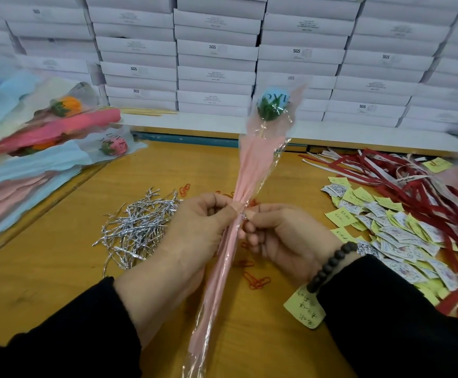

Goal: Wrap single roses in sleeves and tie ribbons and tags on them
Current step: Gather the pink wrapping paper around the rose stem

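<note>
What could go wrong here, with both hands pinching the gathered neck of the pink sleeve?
The left hand and right hand pinch one narrow spot on the pink sleeve; if either slips, the gather may loosen. The blue rose sits high on a long, tilted stem, so it could sway or crease the film.

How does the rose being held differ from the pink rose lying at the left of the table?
The held rose has a pale blue head and stands upright in a pink sleeve, gripped by the left hand and right hand. The pink rose lies flat on the table, untouched, in a pale sleeve. Both sleeves show printed lettering over the head.
</note>
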{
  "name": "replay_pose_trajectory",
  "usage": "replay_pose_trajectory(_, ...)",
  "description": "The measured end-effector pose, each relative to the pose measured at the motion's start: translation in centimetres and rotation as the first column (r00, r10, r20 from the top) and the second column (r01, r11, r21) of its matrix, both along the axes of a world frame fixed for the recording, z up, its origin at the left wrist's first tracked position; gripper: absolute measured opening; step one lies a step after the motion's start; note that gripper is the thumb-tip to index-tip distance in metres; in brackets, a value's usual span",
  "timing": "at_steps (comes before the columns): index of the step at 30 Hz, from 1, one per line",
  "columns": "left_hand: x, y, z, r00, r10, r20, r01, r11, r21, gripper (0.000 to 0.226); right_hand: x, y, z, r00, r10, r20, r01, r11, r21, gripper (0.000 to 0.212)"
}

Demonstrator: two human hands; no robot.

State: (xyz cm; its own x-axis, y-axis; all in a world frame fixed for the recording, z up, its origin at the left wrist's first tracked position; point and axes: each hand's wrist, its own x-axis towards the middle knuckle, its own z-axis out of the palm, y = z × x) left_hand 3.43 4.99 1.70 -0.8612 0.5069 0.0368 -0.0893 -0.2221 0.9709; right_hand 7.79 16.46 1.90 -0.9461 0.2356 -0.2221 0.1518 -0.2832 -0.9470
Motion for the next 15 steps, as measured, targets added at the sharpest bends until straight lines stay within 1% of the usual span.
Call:
replay_pose_trajectory(1,0.1,0.0,0.0,1.000,0.004,0.006,-0.004,1.000,0.004,0.012,0.0,0.0,-0.1,1.000,-0.016,-0.012,0.016,1.000,-0.013,0.019)
replay_pose_trajectory(3,0.1,0.1,0.0,1.000,0.022,0.005,-0.022,1.000,0.001,0.013,0.0,-0.1,-0.3,0.993,-0.091,-0.074,0.095,0.994,0.062,0.008)
replay_pose_trajectory(4,0.0,0.1,-0.1,0.999,0.038,0.000,-0.038,0.999,-0.007,0.014,0.0,-0.2,-0.4,0.985,-0.131,-0.114,0.147,0.978,0.148,0.009)
replay_pose_trajectory(5,-0.1,0.1,-0.1,0.998,0.058,-0.008,-0.058,0.998,-0.022,0.014,0.0,-0.3,-0.5,0.974,-0.164,-0.157,0.202,0.940,0.273,0.009)
replay_pose_trajectory(6,-0.2,0.1,-0.2,0.997,0.079,-0.018,-0.080,0.996,-0.039,0.014,-0.1,-0.4,-0.6,0.960,-0.192,-0.203,0.263,0.867,0.424,0.009)
replay_pose_trajectory(7,-0.3,0.0,-0.2,0.995,0.098,-0.024,-0.099,0.994,-0.050,0.015,-0.1,-0.5,-0.8,0.945,-0.207,-0.255,0.318,0.765,0.560,0.010)
replay_pose_trajectory(8,-0.5,0.0,-0.2,0.993,0.114,-0.026,-0.115,0.992,-0.054,0.015,-0.1,-0.6,-0.9,0.932,-0.193,-0.305,0.353,0.669,0.654,0.011)
replay_pose_trajectory(9,-0.6,0.0,-0.1,0.992,0.128,-0.023,-0.129,0.990,-0.054,0.016,-0.1,-0.8,-1.0,0.926,-0.153,-0.346,0.366,0.595,0.715,0.012)
replay_pose_trajectory(10,-0.7,-0.1,-0.1,0.990,0.140,-0.018,-0.140,0.989,-0.051,0.017,0.0,-1.0,-1.1,0.923,-0.103,-0.371,0.365,0.543,0.756,0.014)
replay_pose_trajectory(12,-0.8,-0.1,0.0,0.988,0.154,-0.014,-0.154,0.987,-0.047,0.019,0.1,-1.2,-1.3,0.920,-0.032,-0.390,0.357,0.479,0.802,0.023)
replay_pose_trajectory(15,-0.6,-0.1,0.0,0.989,0.145,-0.010,-0.145,0.988,-0.045,0.020,0.1,-1.1,-1.5,0.912,-0.025,-0.409,0.381,0.421,0.824,0.023)
